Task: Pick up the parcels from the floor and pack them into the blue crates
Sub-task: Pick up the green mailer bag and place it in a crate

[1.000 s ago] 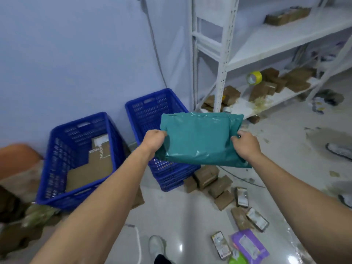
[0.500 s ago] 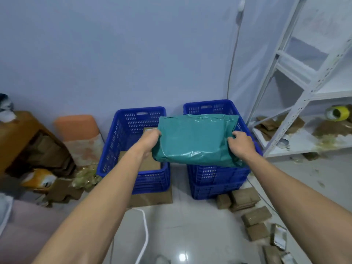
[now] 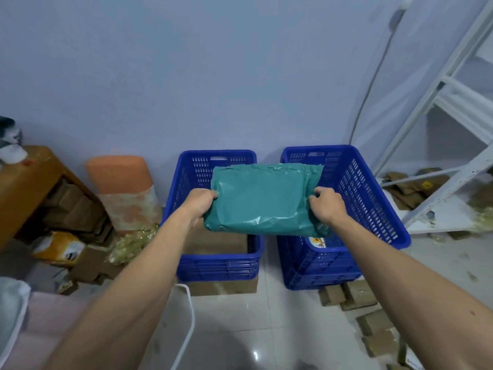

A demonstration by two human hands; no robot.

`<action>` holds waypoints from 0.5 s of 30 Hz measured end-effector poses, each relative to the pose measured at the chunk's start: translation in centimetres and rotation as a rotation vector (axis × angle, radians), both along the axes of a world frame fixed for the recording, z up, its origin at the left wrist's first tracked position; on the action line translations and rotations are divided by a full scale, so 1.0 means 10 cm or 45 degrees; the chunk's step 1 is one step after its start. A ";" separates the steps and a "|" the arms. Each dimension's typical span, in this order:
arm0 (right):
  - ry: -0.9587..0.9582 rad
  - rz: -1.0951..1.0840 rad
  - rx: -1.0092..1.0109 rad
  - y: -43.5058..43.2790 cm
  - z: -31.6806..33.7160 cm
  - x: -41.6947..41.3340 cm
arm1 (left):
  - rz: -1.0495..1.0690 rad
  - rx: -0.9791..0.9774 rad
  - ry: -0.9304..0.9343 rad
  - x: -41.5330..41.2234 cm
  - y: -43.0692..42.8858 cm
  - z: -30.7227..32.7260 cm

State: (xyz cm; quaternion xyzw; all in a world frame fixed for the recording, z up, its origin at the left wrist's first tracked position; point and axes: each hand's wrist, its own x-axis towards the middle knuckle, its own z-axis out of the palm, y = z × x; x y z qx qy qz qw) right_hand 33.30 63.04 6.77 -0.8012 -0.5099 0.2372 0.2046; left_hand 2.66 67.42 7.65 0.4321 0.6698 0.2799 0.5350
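Leftward your teal plastic mailer parcel (image 3: 262, 201) had shifted; you held it over the gap between 2 blue slatted plastic crates, the left crate (image 3: 221, 265) and the right crate (image 3: 373, 198). Each grip, left hand (image 3: 198, 202) and right hand (image 3: 326, 205), pinched 1 end.

The teal parcel (image 3: 262, 200) is glossy, wrinkled plastic film. Both blue crates (image 3: 373, 198) beneath it are perforated hard plastic. Below them, the tiled floor (image 3: 240, 329) shines; matt brown cardboard boxes (image 3: 357, 295) lie nearby.
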 end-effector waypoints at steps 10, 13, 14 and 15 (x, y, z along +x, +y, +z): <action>0.082 0.118 -0.136 0.91 -0.52 -0.43 | 0.127 -0.025 0.207 -0.52 0.57 -0.55; 0.130 0.174 -0.200 1.23 -0.74 -0.52 | 0.133 -0.095 0.282 -0.66 0.74 -0.72; 0.154 0.194 -0.226 1.33 -0.80 -0.55 | 0.145 -0.119 0.306 -0.71 0.80 -0.81; 0.183 0.216 -0.249 1.43 -0.88 -0.57 | 0.162 -0.144 0.333 -0.76 0.84 -0.87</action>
